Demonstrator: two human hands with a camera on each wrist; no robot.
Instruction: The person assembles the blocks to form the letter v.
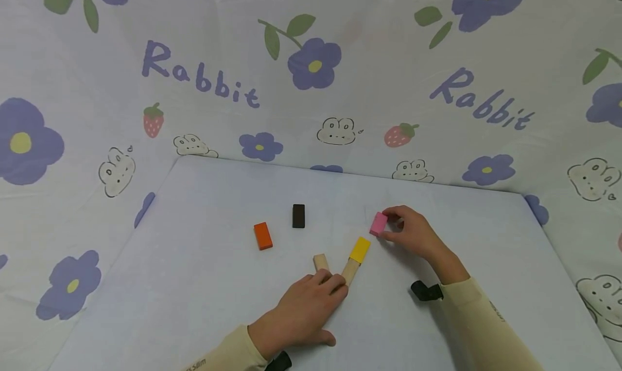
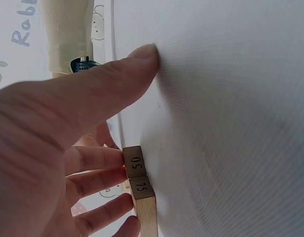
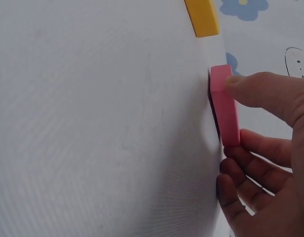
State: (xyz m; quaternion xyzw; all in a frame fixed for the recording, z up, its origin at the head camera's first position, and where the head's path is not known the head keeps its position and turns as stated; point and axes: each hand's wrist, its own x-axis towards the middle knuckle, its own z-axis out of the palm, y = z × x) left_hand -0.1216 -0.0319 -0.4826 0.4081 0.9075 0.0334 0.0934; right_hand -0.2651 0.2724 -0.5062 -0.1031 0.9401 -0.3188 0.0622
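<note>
My right hand (image 1: 412,231) pinches a pink block (image 1: 378,223) by its two ends. In the right wrist view the thumb presses the pink block's (image 3: 225,106) near end and a fingertip meets the far one. My left hand (image 1: 311,308) rests its fingertips on two plain wooden blocks, thumb held apart. The left wrist view shows these blocks marked 50 (image 2: 135,162) and 75 (image 2: 141,186), touching at their ends. From above, one wooden block (image 1: 320,261) slants left, the other (image 1: 350,272) right, partly hidden by the fingers. A yellow block (image 1: 360,250) adjoins the right one's far end.
An orange block (image 1: 263,236) and a black block (image 1: 298,216) lie left of the yellow one on the white tabletop (image 1: 204,284). Behind the table hangs a patterned cloth (image 1: 369,79). Dark wrist-worn devices (image 1: 426,291) show at both sleeves.
</note>
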